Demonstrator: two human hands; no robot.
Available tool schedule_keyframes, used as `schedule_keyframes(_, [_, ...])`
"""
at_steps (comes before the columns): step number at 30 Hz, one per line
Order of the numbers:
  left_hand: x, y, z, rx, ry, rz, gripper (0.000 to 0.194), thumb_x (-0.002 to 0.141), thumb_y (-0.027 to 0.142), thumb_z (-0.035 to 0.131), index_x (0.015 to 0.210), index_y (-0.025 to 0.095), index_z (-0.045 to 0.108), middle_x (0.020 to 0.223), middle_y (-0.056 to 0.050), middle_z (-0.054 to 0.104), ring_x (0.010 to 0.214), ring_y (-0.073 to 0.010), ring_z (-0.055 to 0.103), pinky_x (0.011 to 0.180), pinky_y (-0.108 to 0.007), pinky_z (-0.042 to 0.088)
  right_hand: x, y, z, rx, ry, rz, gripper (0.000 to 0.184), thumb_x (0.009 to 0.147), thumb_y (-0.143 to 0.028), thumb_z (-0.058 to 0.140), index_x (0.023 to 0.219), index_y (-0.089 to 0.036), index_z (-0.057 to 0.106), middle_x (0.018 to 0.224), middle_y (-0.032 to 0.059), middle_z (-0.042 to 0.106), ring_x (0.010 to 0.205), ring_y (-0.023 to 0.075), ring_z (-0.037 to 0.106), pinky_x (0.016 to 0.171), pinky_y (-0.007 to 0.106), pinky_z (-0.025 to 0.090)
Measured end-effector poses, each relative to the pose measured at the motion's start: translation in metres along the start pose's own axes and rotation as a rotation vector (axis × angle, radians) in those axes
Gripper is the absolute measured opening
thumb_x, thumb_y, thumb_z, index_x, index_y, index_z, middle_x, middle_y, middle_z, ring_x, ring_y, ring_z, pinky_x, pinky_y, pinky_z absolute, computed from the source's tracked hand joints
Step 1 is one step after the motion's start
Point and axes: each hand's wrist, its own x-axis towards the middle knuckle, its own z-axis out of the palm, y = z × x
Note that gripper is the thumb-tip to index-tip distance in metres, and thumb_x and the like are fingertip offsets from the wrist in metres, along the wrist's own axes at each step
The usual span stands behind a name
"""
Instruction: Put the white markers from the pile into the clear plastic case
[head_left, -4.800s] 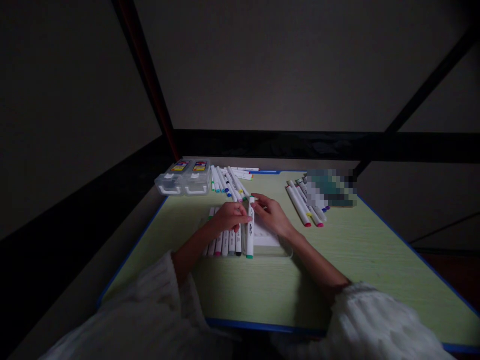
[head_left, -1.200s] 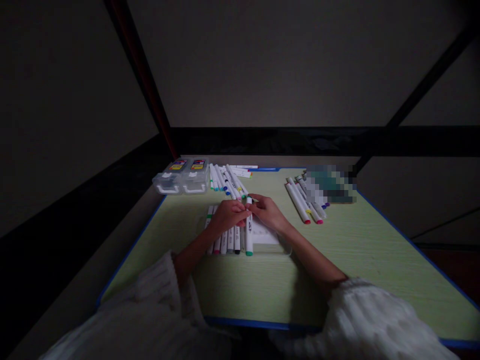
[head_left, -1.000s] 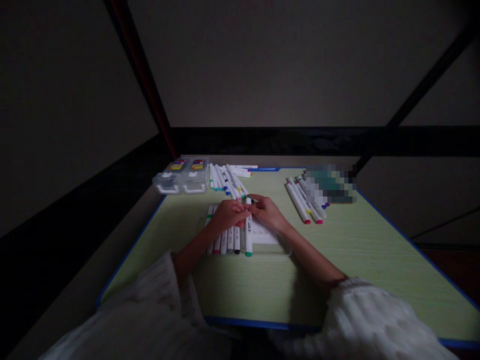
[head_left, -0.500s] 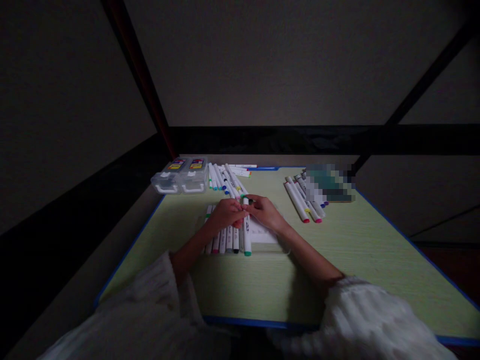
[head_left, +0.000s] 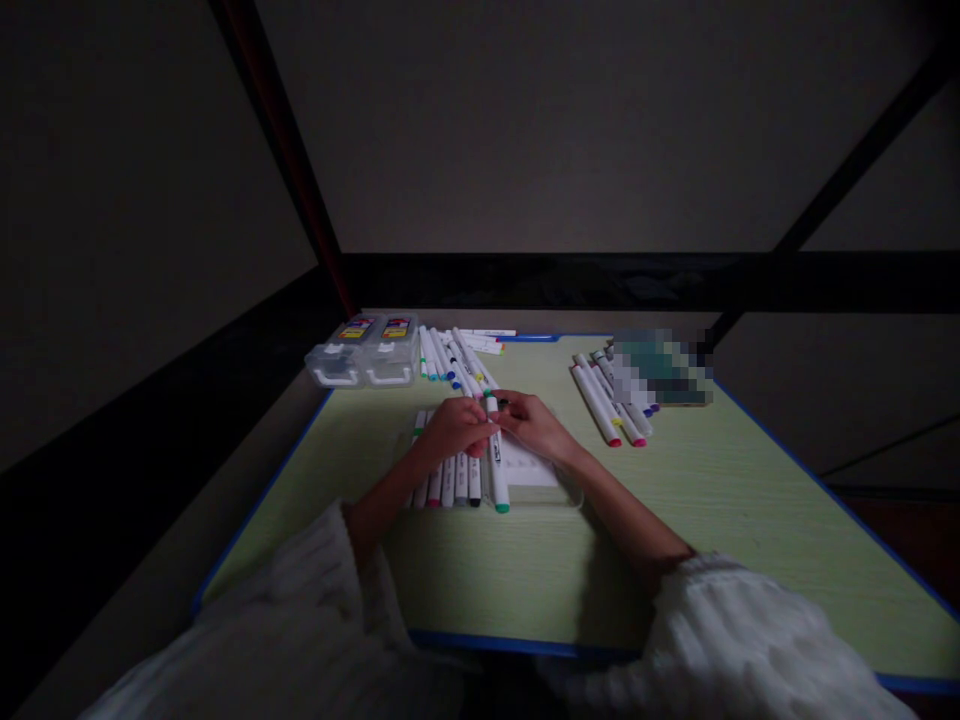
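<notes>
Between my two hands is a white marker [head_left: 497, 465] with a green end pointing toward me. My left hand [head_left: 459, 430] pinches its upper part from the left. From the right, the fingers of my right hand [head_left: 536, 428] close on the same part. Below my hands lies a clear tray [head_left: 536, 494] with a white inner piece. On its left side a row of white markers [head_left: 448, 482] lies side by side, partly hidden by my left hand. The held marker lies over the tray, just right of that row.
Two clear handled cases [head_left: 390, 355] stand at the table's back left. Beside them lies a pile of loose markers [head_left: 442, 355]. More markers [head_left: 598, 405] are at the right, next to a blurred-out green item [head_left: 660, 365]. Blue edging [head_left: 495, 645] runs round the pale green table [head_left: 712, 500].
The camera view has shifted slightly. The green end of the marker sits a little farther right, while both hands keep their grip on it.
</notes>
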Motion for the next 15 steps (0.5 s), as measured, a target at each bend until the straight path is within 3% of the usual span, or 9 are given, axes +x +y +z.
schedule_keyframes(15, [0.0038,-0.0039,-0.0016,0.053,-0.004,0.033,0.014,0.067,0.010,0.061,0.064,0.012,0.048,0.034,0.008,0.050,0.028,-0.0052,0.046,0.031,-0.013,0.036,-0.0019,-0.0075,-0.0025,-0.040,-0.022,-0.003,0.044,0.072,-0.025,0.050,0.110,-0.004,0.054,0.051,-0.0050,0.043,0.047,0.0076,0.035,0.044,0.020,0.026])
